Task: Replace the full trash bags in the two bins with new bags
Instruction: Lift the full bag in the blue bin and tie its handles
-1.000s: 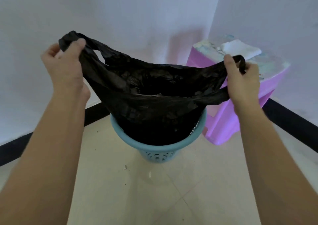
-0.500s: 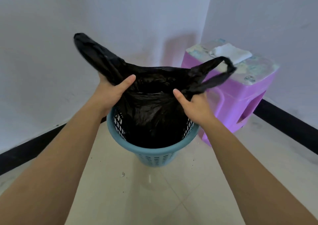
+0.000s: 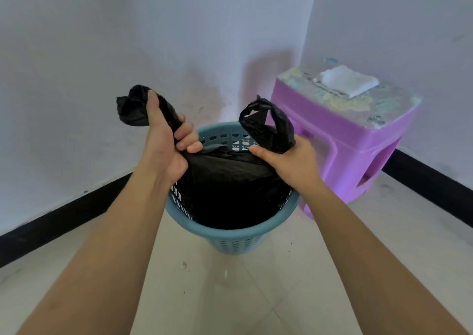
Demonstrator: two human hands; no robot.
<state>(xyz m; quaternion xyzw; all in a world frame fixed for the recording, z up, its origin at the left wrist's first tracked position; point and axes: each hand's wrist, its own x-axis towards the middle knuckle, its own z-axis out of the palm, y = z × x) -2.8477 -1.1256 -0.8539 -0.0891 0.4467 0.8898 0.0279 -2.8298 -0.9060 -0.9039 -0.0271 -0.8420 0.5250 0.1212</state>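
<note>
Left hand (image 3: 163, 145), right hand (image 3: 291, 163) round bag (image 3: 230, 183)

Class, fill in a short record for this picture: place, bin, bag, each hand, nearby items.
Place: room corner, tiled floor
Bin: blue bin, perforated, upright on the floor
Bag: black bag, body inside the bin, handles raised
Left hand: grips the bag's left handle
Right hand: grips the right handle loop
Nearby: purple stool beside the bin, white cloth on top
</note>
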